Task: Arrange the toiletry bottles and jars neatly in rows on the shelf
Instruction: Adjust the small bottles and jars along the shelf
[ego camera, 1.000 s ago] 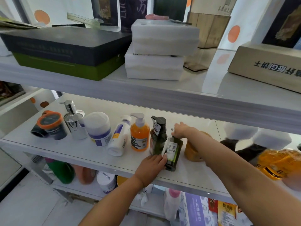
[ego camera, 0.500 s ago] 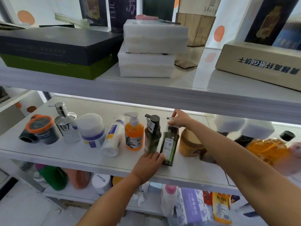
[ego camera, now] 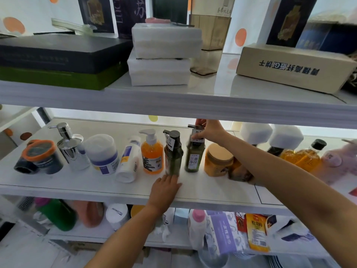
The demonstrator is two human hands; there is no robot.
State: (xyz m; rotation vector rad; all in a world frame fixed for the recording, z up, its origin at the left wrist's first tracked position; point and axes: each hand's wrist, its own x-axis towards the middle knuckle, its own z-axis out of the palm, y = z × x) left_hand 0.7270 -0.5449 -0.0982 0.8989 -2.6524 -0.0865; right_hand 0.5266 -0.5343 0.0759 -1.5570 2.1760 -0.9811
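Our right grip [ego camera: 210, 132] pinched the green bottle [ego camera: 193, 160] by its pump, mid-frame; tilting it, we judged, could topple the dark bottle [ego camera: 173, 157] alongside.

Home storage shelf [ego camera: 77, 186]: toiletry bottles [ego camera: 152, 153], gift boxes [ego camera: 58, 53], snack packets [ego camera: 257, 233].
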